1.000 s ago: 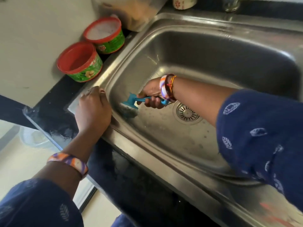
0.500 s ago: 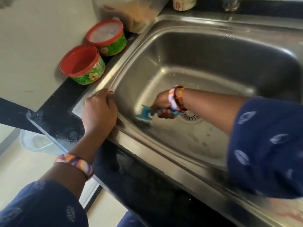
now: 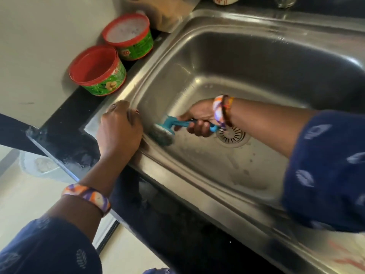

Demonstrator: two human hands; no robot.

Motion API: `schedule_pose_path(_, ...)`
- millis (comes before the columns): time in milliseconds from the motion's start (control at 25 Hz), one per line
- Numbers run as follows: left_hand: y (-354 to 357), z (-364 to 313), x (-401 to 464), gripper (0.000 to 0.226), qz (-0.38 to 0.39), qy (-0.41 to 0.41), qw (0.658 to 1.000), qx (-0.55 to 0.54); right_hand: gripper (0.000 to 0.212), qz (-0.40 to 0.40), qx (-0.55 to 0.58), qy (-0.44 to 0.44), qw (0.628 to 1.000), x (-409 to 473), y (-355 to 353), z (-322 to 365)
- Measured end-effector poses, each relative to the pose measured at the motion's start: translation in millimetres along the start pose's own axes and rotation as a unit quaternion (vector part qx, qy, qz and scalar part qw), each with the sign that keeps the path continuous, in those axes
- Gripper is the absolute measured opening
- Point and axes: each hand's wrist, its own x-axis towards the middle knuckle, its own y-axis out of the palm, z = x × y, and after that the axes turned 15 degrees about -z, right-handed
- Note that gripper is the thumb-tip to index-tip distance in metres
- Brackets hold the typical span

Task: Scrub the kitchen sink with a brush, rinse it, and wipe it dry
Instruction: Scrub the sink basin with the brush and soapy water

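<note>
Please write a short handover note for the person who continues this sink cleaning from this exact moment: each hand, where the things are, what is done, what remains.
Right hand: grips the blue handle of the brush, whose head presses on the sink floor near the left wall, close to the drain.
Left hand: rests on the front-left rim of the sink, holding nothing.
Done: scrubbing is under way; soapy patches show on the floor of the basin.
Left: finish scrubbing, rinse, then wipe dry. No water is running, and no cloth is in view.
Two red-rimmed tubs stand on the counter left of the sink.
</note>
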Motion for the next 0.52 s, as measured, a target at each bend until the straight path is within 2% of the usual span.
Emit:
schedule_pose_path(40, -0.4, -0.5, -0.1, 0.019, 0.004, -0.003, 1.000, 0.002, 0.042, 0.010, 0.003, 0.023, 1.000, -38.0, 20.4, -17.5)
schedule_pose_path(80, -0.8, -1.0, 0.0, 0.018, 0.006, -0.004, 1.000, 0.002, 0.034, 0.056, -0.022, 0.074, 0.995, -110.2, 77.3, -11.5)
schedule_pose_path(120, -1.2, -1.1, 0.0, 0.018, 0.009, -0.004, 1.000, 0.003, 0.029, 0.002, -0.093, 0.069, 0.993, -158.7, 109.6, -5.9)
schedule_pose_path(160, -1.6, -1.4, 0.1, 0.018, 0.011, -0.003, 1.000, 0.004, 0.026, -0.001, -0.069, 0.053, 0.996, -179.1, 110.9, -18.6)
schedule_pose_path(200, -1.8, -1.8, 0.6, 0.018, 0.012, -0.004, 1.000, 0.005, 0.025, 0.006, -0.087, 0.014, 0.996, -180.3, 112.2, -18.9)
schedule_pose_path(320, -4.0, -3.4, 0.3, 0.021, 0.011, -0.003, 1.000, 0.007, 0.034, -0.085, -0.071, -0.065, 0.992, -135.8, 131.4, 19.6)
schedule_pose_path(440, -3.6, -1.5, 0.2, 0.021, 0.006, 0.010, 1.000, 0.005, 0.028, -0.121, -0.064, -0.080, 0.987, -120.2, 144.5, 53.1)
schedule_pose_path(520, -1.2, 0.7, 0.3, 0.019, 0.010, 0.016, 1.000, 0.000, 0.026, -0.108, -0.126, -0.022, 0.986, -139.3, 134.8, 29.7)
